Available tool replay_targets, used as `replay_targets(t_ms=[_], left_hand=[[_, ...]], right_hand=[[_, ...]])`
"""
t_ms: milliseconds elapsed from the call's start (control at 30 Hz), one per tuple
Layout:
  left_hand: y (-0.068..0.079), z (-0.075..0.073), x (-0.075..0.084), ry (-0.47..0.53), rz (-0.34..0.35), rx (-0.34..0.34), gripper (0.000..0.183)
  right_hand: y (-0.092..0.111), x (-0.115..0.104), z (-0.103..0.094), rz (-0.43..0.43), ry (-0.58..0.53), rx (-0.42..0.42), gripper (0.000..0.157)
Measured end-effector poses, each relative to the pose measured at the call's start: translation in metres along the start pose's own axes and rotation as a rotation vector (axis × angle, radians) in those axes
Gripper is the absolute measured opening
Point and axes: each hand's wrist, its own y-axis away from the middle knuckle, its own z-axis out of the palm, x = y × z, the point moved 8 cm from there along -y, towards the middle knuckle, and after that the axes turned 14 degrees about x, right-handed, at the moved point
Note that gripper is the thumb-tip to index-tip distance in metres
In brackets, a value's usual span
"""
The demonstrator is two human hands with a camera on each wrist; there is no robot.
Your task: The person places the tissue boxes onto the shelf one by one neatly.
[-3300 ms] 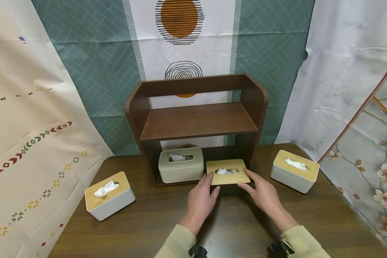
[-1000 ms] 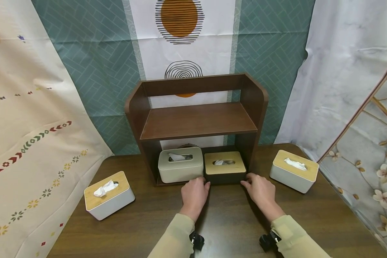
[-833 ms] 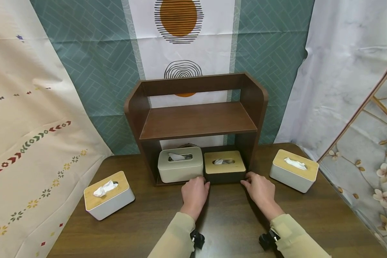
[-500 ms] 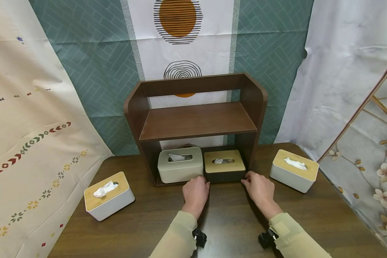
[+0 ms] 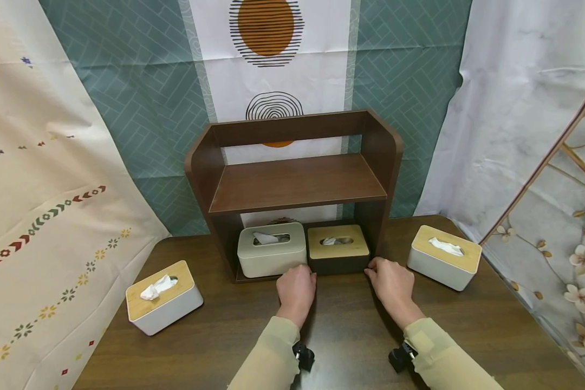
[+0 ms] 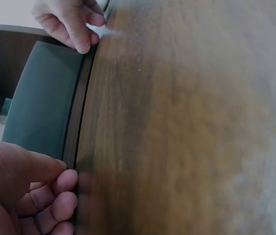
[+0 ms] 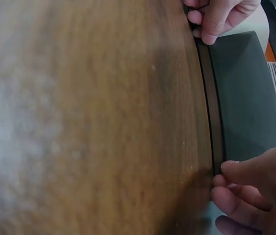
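A dark tissue box (image 5: 338, 265) with a light wooden lid stands in the right part of the lower compartment of a brown desk shelf (image 5: 297, 184). Fingers curled, my left hand (image 5: 296, 292) is at its front left corner. My right hand (image 5: 392, 284), curled too, is at the front right corner. Both wrist views show the thumb tips at the low front edge of the box (image 6: 44, 98), next to the shelf's bottom board (image 7: 211, 103). Neither hand wraps round the box. A cream tissue box (image 5: 272, 260) sits on its left, close beside it.
Two white tissue boxes with wooden lids stand on the dark table (image 5: 351, 336), one at the left (image 5: 175, 311) and one at the right (image 5: 441, 271). Patterned cloths hang behind the shelf (image 5: 141, 108) and along both sides.
The dark tissue box has gone from the shelf's front, held by both hands, back into the lower compartment. Lately it has slid slightly deeper, my curled hands staying at its front corners.
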Motion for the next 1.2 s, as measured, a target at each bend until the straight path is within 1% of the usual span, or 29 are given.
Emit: replay_targets(t_ms=[267,467,533,567,700,800,867,900,1100,1167,1200], left_hand=[[-0.002,-0.005,0.003,-0.025,0.000,0.014,0.036],[-0.003,-0.017,0.009,-0.061,0.014,0.012,0.038],[-0.004,-0.029,0.015,-0.073,0.027,0.024,0.038],[-0.005,-0.030,0.016,-0.076,0.030,0.034,0.037],[-0.008,-0.054,0.027,-0.101,0.043,0.050,0.036],[-0.009,-0.061,0.031,-0.123,0.038,0.029,0.037],[-0.009,-0.061,0.031,-0.127,0.036,0.014,0.038],[-0.008,-0.055,0.028,-0.115,0.035,0.016,0.038],[0.002,-0.004,0.005,-0.034,0.039,0.023,0.038],[0.004,-0.004,0.005,-0.032,0.050,0.013,0.035],[0.003,-0.012,0.009,-0.023,0.052,0.000,0.035]], right_hand=[[-0.001,0.001,0.000,-0.011,0.012,0.037,0.009],[-0.001,0.002,0.002,-0.017,0.025,0.042,0.009],[-0.001,0.002,0.002,-0.018,0.027,0.044,0.009],[-0.001,0.001,0.002,-0.018,0.027,0.045,0.009],[-0.001,0.001,0.002,-0.022,0.026,0.050,0.009],[-0.001,0.001,0.001,-0.023,0.027,0.050,0.010],[-0.001,0.001,0.001,-0.021,0.027,0.046,0.010],[0.000,0.001,0.001,-0.018,0.027,0.040,0.010],[0.004,0.001,-0.004,-0.006,0.008,0.004,0.011],[0.007,0.001,-0.009,-0.009,0.000,0.008,0.014],[0.008,0.001,-0.012,-0.012,-0.004,0.012,0.015]])
